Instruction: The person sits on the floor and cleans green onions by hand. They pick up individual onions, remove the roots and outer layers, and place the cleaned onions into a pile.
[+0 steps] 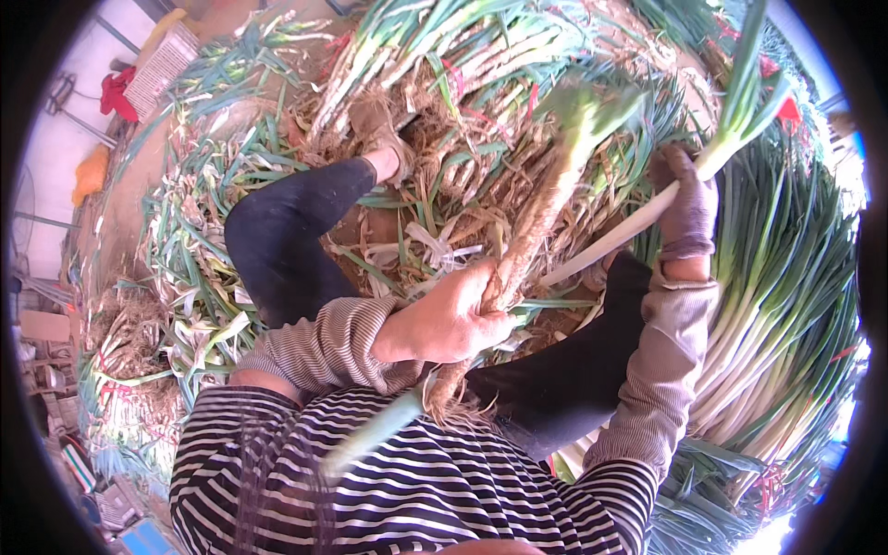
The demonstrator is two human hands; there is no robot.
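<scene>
My bare left hand (pixel 444 316) grips a large green onion (pixel 538 215) with its brown, dry outer skin still on. Its root end points down toward my striped shirt, and its leafy top is blurred. In my right hand (pixel 687 201), which wears a dark glove, is a second green onion (pixel 617 234) with a smooth white stalk. That one slants, green leaves up to the right and white end down to the left. A blurred pale green leaf piece (pixel 374 430) shows below my left hand, in front of the shirt.
Clean white-stalked green onions (pixel 742 333) lie in a big pile on the right. Unpeeled ones (pixel 479 41), some with red ties, lie ahead. Leaf scraps (pixel 201 250) cover the ground on the left. A pale basket (pixel 163 69) and a red cloth (pixel 119 96) are farther off.
</scene>
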